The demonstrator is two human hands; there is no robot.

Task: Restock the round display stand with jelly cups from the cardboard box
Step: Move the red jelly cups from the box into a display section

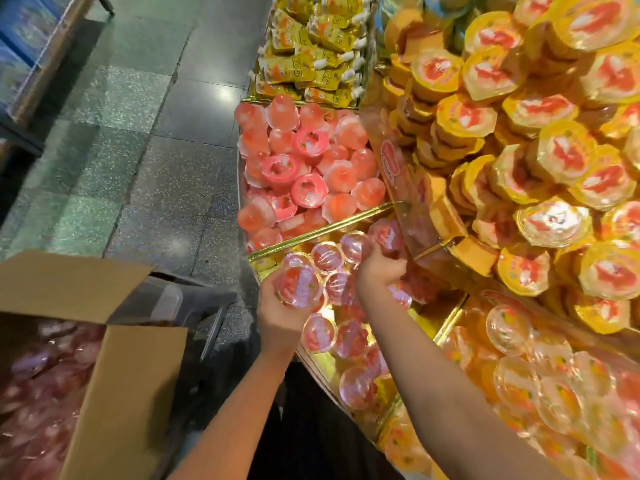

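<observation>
The round display stand (311, 237), gold-edged, fills the right; the brown cardboard box (114, 393) stands near left. Left hand (280, 311) grips a clear round jelly cup (299, 285); right hand (379, 271) pinches another cup (388, 235) over the near compartment.

Clear pink jelly cups (320, 332) scattered in stand compartment (446, 318).

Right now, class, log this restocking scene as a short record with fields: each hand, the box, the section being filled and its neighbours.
left hand: grips a clear red jelly cup over the stand's edge
right hand: reaches into the section, fingers curled on a cup
box: open, lower left, red cups inside
section: gold-lined, partly filled with red cups
neighbours: pink cups beyond; yellow cups stacked on the right
</observation>
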